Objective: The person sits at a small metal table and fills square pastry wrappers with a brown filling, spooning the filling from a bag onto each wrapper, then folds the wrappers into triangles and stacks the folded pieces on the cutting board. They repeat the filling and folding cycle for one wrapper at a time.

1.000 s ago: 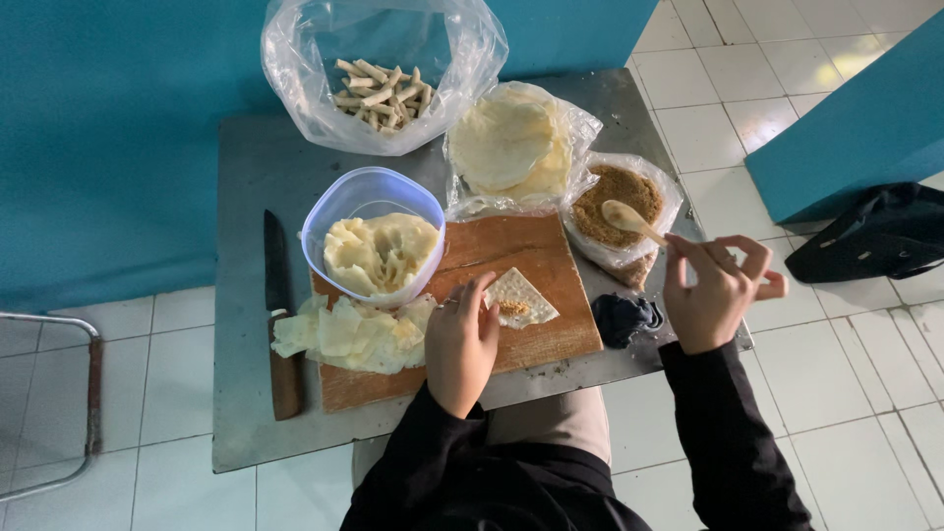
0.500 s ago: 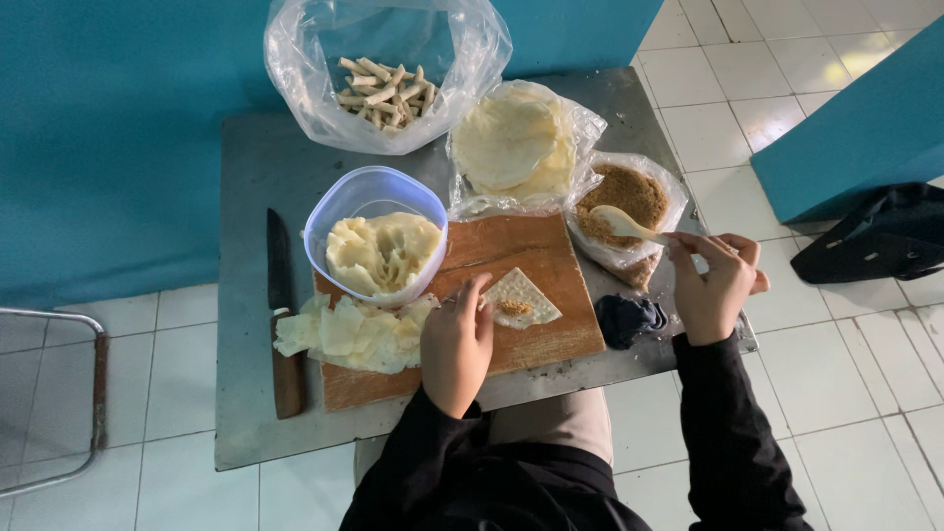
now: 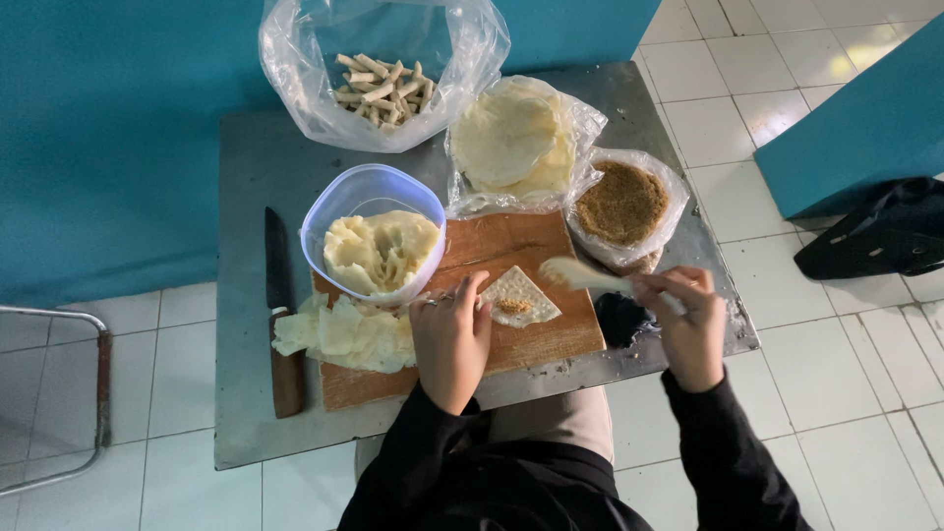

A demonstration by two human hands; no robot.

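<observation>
My left hand (image 3: 450,339) lies flat on a wooden cutting board (image 3: 536,246), its fingertips pinning the left edge of a small pale dough square (image 3: 519,293) that carries a dab of brown filling in its middle. My right hand (image 3: 688,324) grips the handle of a pale spoon (image 3: 580,274), whose bowl hovers over the board's right side, just right of the square. Behind the spoon stands an open bag of brown crumbly filling (image 3: 621,202).
A grey metal table (image 3: 256,157) holds a blue-rimmed tub of pale mash (image 3: 377,246), a heap of pale dough pieces (image 3: 339,332), a brown-handled knife (image 3: 280,315), a bag of round wrappers (image 3: 516,138), a bag of sticks (image 3: 379,84) and a dark object (image 3: 619,317). A dark bag (image 3: 880,231) lies on the tiled floor.
My right hand has drawn the spoon out of the bag of brown filling and brought it left over the board. Brown filling now lies on the dough square. My left hand stayed put.
</observation>
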